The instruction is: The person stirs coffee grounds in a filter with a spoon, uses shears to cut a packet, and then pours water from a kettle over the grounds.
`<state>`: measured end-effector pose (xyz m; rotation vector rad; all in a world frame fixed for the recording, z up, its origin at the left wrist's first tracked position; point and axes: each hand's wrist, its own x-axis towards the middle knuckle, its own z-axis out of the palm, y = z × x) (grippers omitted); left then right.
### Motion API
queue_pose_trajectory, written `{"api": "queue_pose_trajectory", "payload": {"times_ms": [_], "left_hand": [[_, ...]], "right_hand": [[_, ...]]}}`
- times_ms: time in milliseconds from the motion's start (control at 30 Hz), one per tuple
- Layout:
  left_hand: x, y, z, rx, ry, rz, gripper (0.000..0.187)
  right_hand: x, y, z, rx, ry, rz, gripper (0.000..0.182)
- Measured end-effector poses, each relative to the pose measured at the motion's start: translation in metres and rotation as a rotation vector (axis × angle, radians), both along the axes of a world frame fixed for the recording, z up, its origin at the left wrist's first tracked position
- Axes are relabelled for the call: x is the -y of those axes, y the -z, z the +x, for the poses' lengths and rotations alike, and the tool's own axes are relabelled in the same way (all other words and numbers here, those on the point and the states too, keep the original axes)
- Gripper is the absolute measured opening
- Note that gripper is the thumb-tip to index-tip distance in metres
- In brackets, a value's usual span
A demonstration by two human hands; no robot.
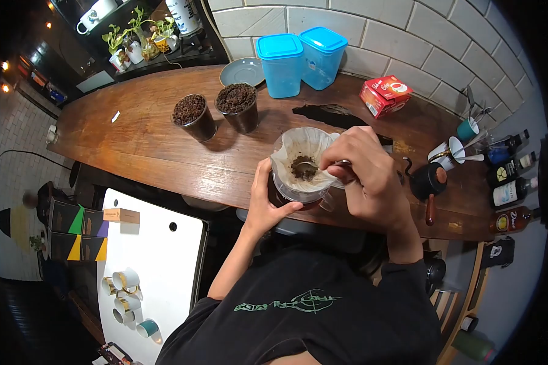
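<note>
A white paper filter (288, 148) sits in a clear dripper on a glass server (327, 201), with dark wet coffee grounds (302, 168) at its bottom. My left hand (266, 204) is around the left side of the dripper, thumb along its lower front. Above the right rim my right hand (362, 164) is closed on a spoon (310, 165), whose tip reaches into the grounds. Behind them stand two glasses full of dark grounds, one on the left (204, 126) and one on the right (245, 120).
Two blue lidded containers (281, 73), a grey plate (242, 72) and a red box (385, 96) line the wall. On the right are a black kettle (428, 181), a cutlery cup (467, 129) and several bottles (510, 191). A white table (164, 261) holds several cups.
</note>
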<state>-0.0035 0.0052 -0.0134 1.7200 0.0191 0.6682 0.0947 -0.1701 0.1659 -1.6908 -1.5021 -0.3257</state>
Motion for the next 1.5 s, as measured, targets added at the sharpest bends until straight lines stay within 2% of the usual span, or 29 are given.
{"api": "queue_pose_trajectory", "payload": {"times_ms": [200,367,533,700,800,967,1100,1233,1300,1433,1500], "left_hand": [[0.000,-0.002,-0.001,0.005,-0.021,0.038,0.103],[0.003,0.001,0.000,0.016,-0.011,-0.027,0.103],[0.000,0.003,-0.003,-0.033,-0.024,0.015,0.103],[0.001,0.005,0.000,0.008,-0.020,0.001,0.104],[0.002,0.004,-0.001,-0.005,-0.030,0.002,0.105],[0.002,0.003,-0.001,-0.017,-0.018,-0.018,0.104],[0.001,0.005,-0.001,-0.022,-0.016,-0.019,0.104],[0.002,0.003,-0.002,-0.034,-0.002,-0.055,0.104],[0.002,0.002,-0.002,-0.037,-0.002,-0.061,0.103],[0.000,0.004,0.000,-0.001,-0.017,-0.022,0.102],[0.000,0.003,-0.001,0.004,-0.013,-0.017,0.102]], "right_hand": [[0.000,0.002,-0.001,0.081,0.105,0.074,0.024],[0.000,0.004,-0.002,0.088,0.019,-0.005,0.022],[0.006,0.001,-0.001,-0.006,-0.018,0.065,0.022],[0.003,0.005,0.004,0.021,0.046,0.040,0.025],[0.002,0.007,0.005,0.002,0.076,0.109,0.025],[0.003,0.005,0.004,0.026,-0.039,-0.031,0.021],[0.007,0.000,0.007,-0.003,-0.056,0.065,0.022],[0.002,0.002,0.006,-0.006,-0.061,0.004,0.023],[-0.001,0.004,0.007,0.030,0.028,0.020,0.024],[-0.001,0.001,0.006,0.002,0.041,0.121,0.024],[-0.002,-0.002,0.004,0.041,0.040,-0.047,0.023]]}}
